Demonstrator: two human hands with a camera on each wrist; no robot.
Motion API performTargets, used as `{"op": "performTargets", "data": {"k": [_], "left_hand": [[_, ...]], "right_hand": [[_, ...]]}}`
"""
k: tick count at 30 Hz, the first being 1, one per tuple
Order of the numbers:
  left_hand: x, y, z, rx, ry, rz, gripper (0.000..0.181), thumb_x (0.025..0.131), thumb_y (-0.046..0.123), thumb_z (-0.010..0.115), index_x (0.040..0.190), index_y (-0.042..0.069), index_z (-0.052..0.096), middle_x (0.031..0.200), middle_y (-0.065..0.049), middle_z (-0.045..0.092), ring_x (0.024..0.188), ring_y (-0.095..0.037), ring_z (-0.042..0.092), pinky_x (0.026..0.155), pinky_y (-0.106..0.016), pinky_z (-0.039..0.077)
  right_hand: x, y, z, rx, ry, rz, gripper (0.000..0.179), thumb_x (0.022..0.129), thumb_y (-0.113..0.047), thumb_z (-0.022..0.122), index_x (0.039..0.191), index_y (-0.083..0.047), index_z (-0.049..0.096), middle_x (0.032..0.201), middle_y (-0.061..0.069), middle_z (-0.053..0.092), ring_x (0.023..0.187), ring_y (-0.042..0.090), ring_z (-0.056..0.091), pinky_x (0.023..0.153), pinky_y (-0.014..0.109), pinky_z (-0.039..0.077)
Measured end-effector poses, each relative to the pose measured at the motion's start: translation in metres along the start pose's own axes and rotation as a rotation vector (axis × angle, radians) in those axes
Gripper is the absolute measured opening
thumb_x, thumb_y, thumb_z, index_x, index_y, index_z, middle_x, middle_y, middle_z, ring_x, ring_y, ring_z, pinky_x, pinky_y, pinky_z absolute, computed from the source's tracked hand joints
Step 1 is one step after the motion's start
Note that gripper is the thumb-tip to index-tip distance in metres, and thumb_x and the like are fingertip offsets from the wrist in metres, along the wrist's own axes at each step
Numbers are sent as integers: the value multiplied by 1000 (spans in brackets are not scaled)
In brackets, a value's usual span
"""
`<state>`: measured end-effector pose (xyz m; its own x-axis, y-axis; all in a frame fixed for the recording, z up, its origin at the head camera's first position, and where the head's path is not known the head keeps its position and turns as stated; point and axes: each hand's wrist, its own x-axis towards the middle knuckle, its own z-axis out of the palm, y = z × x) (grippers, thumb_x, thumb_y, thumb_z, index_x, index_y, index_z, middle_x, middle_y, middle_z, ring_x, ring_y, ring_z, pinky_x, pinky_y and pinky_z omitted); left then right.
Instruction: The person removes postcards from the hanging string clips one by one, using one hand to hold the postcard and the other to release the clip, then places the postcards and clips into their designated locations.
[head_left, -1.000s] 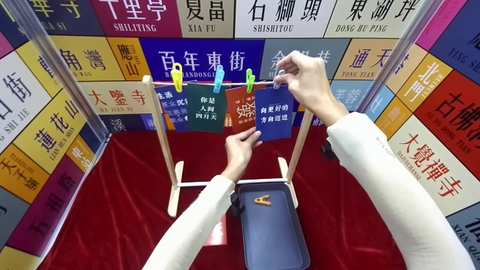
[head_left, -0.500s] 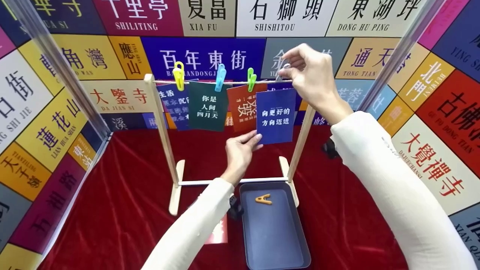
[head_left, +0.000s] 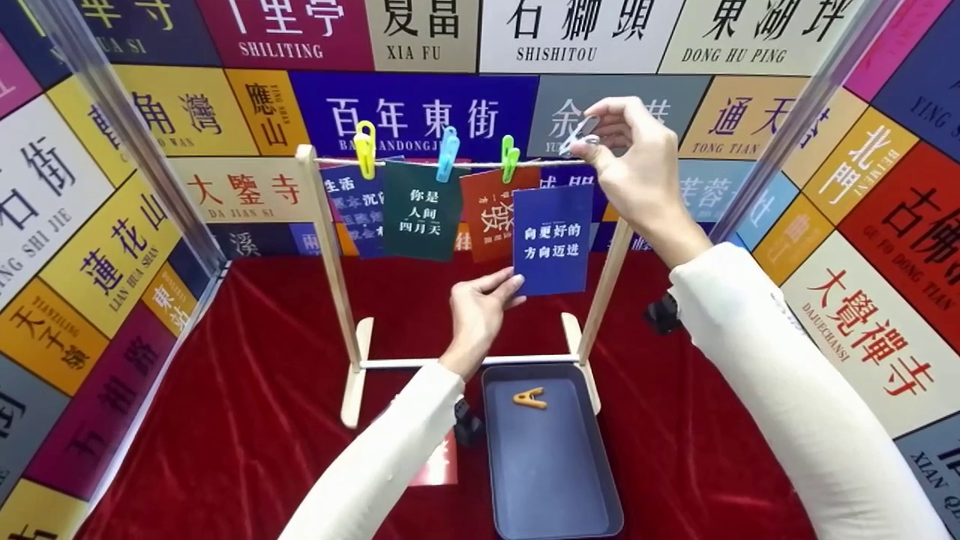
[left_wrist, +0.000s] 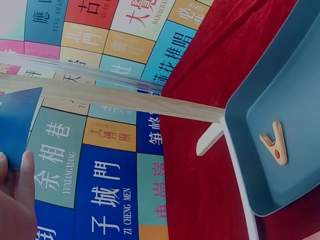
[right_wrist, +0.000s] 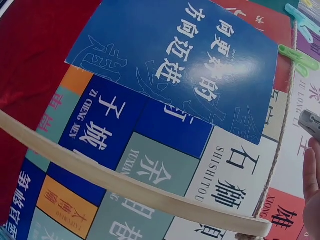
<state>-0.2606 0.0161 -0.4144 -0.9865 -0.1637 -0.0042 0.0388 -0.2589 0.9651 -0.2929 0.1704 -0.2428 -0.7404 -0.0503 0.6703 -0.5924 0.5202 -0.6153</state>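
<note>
My left hand (head_left: 476, 315) pinches the lower left edge of a blue card (head_left: 551, 240) with white Chinese characters. The card's top edge sits below the string (head_left: 551, 163) of a wooden rack, apart from it. Just above that string, near its right end, my right hand (head_left: 637, 165) pinches a pale grey clothespin (head_left: 581, 139), also seen as a grey clip (right_wrist: 310, 123) in the right wrist view. Left of the blue card hang a red card (head_left: 491, 214) under a green clothespin (head_left: 510, 159), a dark green card (head_left: 421, 214) under a light blue clothespin (head_left: 448, 154), and a purple-blue card (head_left: 352, 202) under a yellow clothespin (head_left: 365, 150).
A dark grey-blue tray (head_left: 555, 480) stands in front of the rack, an orange clothespin (head_left: 529, 398) inside it. Partly behind my left sleeve, a red card (head_left: 442, 465) lies on the red cloth (head_left: 247, 390). Wooden posts (head_left: 336, 277) and printed walls stand around.
The grey clothespin, gripped at the string one second ago, has come up off it with my right hand. The blue card has dropped slightly in my left hand, away from the string.
</note>
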Motion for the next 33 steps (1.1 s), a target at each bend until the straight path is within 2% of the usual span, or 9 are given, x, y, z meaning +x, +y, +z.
{"op": "performTargets", "data": {"k": [5,8,13,17,26,33], "left_hand": [[-3,1,-4,-11,-11,23,27,86,-5,74,112,-11,71,115,-26,71,81,-24,77,71,-29,65],[-5,3,-5,-21,-25,31,27,86,-6,73,111,-12,70,114,-27,71,80,-22,77,71,-29,65],[-9,6,-7,-32,-44,34,27,86,-7,72,112,-13,70,114,-28,70,82,-20,77,72,-30,65],[-11,8,-10,-26,-46,39,27,86,-7,72,112,-12,70,114,-28,70,81,-20,77,72,-30,65],[-16,11,-22,-17,-52,13,28,87,-5,72,114,-11,70,117,-27,70,83,-19,77,75,-31,65],[-21,9,-30,-13,-48,10,29,87,-5,72,115,-12,69,118,-29,69,82,-18,76,75,-32,65]], "right_hand": [[-2,-2,-3,14,3,48,38,85,-18,79,119,-8,65,109,9,70,96,5,64,82,16,53],[-4,-3,-5,23,22,45,38,86,-17,78,120,-10,66,111,10,69,97,7,62,80,16,52],[-8,-1,-9,79,52,37,43,85,-11,78,125,-8,64,111,4,67,95,9,62,83,16,54],[-11,0,-11,129,45,53,44,85,-4,77,127,-7,63,112,2,66,97,13,64,87,17,56],[-23,2,-9,219,7,81,43,85,2,75,125,-1,63,121,10,67,95,11,68,89,19,58],[-35,2,-6,306,17,81,44,85,6,73,127,3,61,119,11,67,97,13,69,90,22,59]]}}
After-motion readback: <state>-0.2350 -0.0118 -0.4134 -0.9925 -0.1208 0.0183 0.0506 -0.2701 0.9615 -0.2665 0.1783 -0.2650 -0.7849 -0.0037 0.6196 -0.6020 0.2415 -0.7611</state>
